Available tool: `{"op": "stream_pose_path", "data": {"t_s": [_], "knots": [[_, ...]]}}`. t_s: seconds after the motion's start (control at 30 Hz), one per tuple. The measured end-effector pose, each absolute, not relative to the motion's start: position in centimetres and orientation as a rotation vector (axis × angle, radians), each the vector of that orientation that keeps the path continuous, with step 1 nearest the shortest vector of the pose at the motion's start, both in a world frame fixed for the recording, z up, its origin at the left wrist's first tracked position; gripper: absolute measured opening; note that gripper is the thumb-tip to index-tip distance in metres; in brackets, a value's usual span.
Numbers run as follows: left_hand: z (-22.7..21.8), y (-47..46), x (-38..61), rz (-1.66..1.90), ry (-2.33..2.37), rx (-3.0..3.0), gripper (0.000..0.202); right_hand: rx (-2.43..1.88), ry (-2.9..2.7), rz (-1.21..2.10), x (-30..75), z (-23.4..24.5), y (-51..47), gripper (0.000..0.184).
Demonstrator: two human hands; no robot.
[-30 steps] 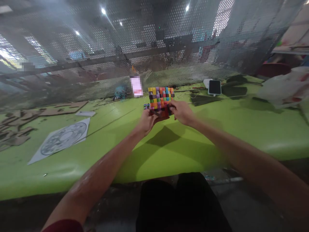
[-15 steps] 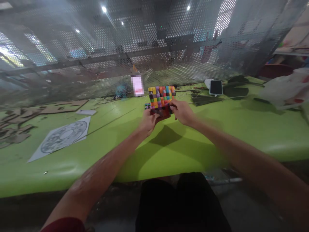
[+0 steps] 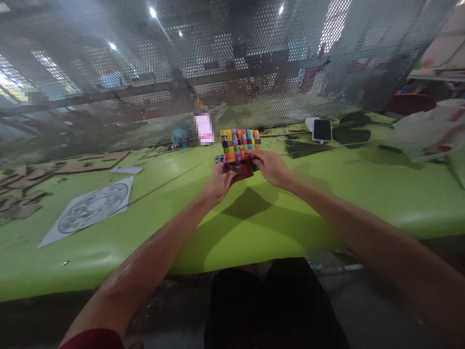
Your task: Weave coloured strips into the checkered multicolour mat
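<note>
A small woven piece of multicoloured flat strips (image 3: 240, 143), checkered in yellow, orange, purple, green and blue, is held up above the green table. Its lower part is dark red and looks like an open flap or inner side. My left hand (image 3: 219, 182) grips its lower left corner, thumb on the dark red part. At the lower right edge, my right hand (image 3: 269, 167) is closed on it with the fingertips pinched. Exactly what the right fingertips press is too small to make out. The piece's shadow falls on the table below.
On the green table (image 3: 174, 213) a white sheet with a printed ring (image 3: 96, 208) and brown cut-out pieces (image 3: 22, 177) lie left. A phone-like device (image 3: 322, 130), dark strips (image 3: 305, 147) and a plastic bag (image 3: 428, 131) lie right. A perforated metal screen (image 3: 218, 68) stands behind.
The view has shifted slightly, so everything sits a little differently in the picture. The right fingers have moved slightly inward along the woven piece's lower edge; both hands keep their hold.
</note>
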State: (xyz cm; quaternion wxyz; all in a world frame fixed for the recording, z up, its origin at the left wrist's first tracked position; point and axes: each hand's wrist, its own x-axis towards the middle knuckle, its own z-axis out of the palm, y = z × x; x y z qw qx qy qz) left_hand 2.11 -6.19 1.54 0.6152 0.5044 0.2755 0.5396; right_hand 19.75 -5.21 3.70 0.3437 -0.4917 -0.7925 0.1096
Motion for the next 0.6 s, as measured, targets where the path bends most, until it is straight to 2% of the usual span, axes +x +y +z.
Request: {"op": "stream_pose_path", "data": {"t_s": [0.13, 0.3, 0.6], "knots": [[1.7, -6.2, 2.2, 1.260, 0.636, 1.140, 0.031, -1.342, -1.931, 0.310, 19.6, 4.2, -6.1, 0.015], [1.7, -6.2, 2.1, 1.249, 0.593, 1.106, 0.036, -1.226, -1.853, 0.415, 19.5, 4.7, -7.0, 0.012], [2.1, -6.9, 2.2, 1.228, 0.565, 1.033, 0.027, -1.137, -1.851, 0.294, 19.9, 5.3, -7.2, 0.012]]}}
